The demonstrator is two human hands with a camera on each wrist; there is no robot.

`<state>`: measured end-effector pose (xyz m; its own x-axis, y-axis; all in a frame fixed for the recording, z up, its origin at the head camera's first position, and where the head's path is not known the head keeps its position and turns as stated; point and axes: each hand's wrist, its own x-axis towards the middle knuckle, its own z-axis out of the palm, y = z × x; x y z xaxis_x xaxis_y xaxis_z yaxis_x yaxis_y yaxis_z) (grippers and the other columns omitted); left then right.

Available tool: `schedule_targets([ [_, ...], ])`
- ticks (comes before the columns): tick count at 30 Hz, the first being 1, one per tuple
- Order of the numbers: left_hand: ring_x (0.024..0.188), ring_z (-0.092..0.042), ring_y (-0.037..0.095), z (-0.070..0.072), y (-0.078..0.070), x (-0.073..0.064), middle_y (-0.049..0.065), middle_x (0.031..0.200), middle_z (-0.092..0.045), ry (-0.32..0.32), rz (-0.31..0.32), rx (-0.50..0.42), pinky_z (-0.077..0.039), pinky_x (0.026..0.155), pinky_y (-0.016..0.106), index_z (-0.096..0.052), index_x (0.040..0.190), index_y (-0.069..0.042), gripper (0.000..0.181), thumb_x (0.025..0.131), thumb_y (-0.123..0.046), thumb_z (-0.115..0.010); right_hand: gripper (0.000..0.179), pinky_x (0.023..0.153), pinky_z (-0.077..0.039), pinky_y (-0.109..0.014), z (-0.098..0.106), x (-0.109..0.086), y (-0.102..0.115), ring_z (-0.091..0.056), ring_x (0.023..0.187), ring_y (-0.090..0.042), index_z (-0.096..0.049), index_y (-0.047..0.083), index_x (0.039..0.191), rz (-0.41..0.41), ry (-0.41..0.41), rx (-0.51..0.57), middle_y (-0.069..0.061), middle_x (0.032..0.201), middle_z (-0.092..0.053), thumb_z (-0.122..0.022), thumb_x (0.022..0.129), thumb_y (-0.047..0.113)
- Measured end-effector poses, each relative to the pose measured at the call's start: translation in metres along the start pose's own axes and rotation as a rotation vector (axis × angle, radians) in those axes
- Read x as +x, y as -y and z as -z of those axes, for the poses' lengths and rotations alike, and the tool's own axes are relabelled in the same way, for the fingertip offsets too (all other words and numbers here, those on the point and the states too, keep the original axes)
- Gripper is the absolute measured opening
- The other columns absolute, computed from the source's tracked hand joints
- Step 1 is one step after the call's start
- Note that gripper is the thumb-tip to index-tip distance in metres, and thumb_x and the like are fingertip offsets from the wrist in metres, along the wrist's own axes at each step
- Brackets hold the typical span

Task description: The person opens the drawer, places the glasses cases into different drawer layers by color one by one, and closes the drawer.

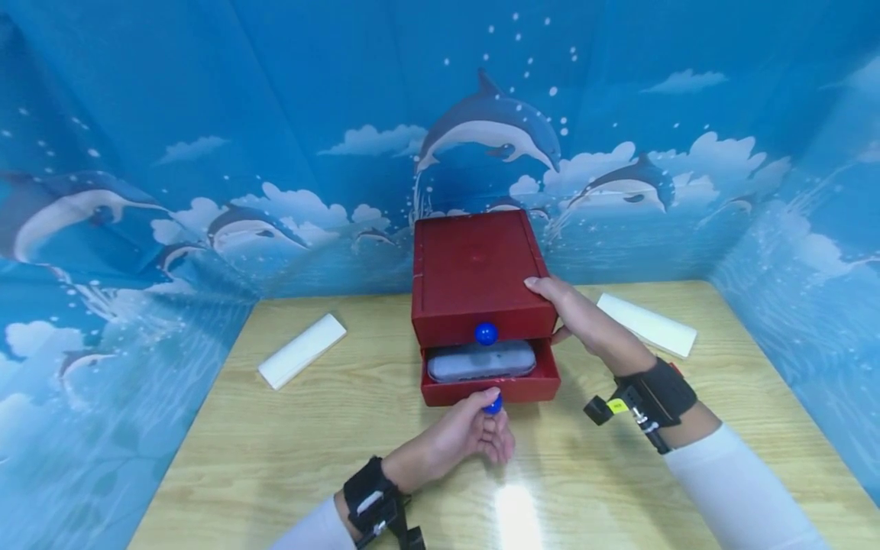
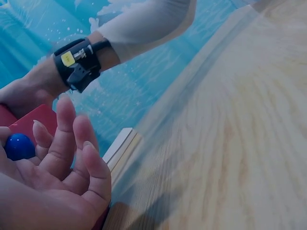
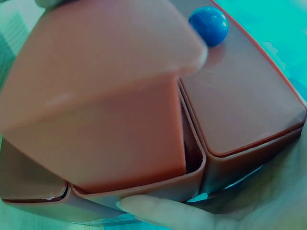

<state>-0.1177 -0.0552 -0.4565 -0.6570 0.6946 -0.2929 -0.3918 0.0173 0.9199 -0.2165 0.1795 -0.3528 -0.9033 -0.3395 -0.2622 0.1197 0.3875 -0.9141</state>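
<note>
A red drawer box (image 1: 477, 260) stands near the back of the table, with one drawer (image 1: 491, 393) pulled out below the shut top drawer. A grey oblong case (image 1: 481, 362) lies inside the pulled-out drawer. My left hand (image 1: 467, 434) pinches that drawer's blue knob (image 2: 20, 146) between thumb and forefinger, its other fingers loosely bent. On the box's right side rests my right hand (image 1: 577, 309), thumb on the top and one straight finger (image 3: 163, 211) along the side wall. The top drawer's blue knob (image 3: 209, 26) is untouched.
White slabs lie on the wooden table (image 1: 330, 451), one slab (image 1: 302, 350) left of the box and another slab (image 1: 648, 325) to the right, beyond my right wrist. A blue curtain (image 1: 330, 92) printed with dolphins encloses the table at the back and sides.
</note>
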Motion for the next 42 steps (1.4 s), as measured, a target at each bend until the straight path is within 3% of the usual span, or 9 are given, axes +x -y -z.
schedule_targets([
  [19,0.075,-0.067,0.014,0.012,-0.011,0.023,-0.004,0.078,-0.075,-0.068,0.03,-0.034,-0.05,0.072,0.027,-0.049,0.074,-0.013,0.059,0.104,-0.062,-0.035,0.074,0.077,-0.061,-0.044,0.0,0.002,0.0,-0.054,0.123,-0.037,-0.029,0.004,0.155,-0.003,-0.016,0.001,-0.024,0.146,-0.049,-0.035,0.104,0.058],
  [30,0.073,-0.067,0.012,0.018,-0.017,0.029,-0.005,0.076,-0.075,-0.051,0.026,-0.11,-0.05,0.068,0.025,-0.052,0.075,-0.015,0.053,0.107,-0.054,-0.033,0.073,0.074,-0.06,-0.041,0.0,0.003,0.001,-0.056,0.119,-0.034,-0.03,0.002,0.154,-0.017,-0.025,-0.015,-0.026,0.143,-0.05,-0.033,0.105,0.056],
  [42,0.071,-0.067,0.012,0.023,-0.019,0.035,-0.005,0.075,-0.075,-0.053,0.014,-0.115,-0.051,0.067,0.025,-0.052,0.077,-0.016,0.053,0.107,-0.054,-0.032,0.074,0.075,-0.061,-0.043,0.0,0.003,0.0,-0.056,0.119,-0.033,-0.028,0.005,0.156,-0.01,-0.02,-0.005,-0.025,0.144,-0.05,-0.033,0.105,0.057],
])
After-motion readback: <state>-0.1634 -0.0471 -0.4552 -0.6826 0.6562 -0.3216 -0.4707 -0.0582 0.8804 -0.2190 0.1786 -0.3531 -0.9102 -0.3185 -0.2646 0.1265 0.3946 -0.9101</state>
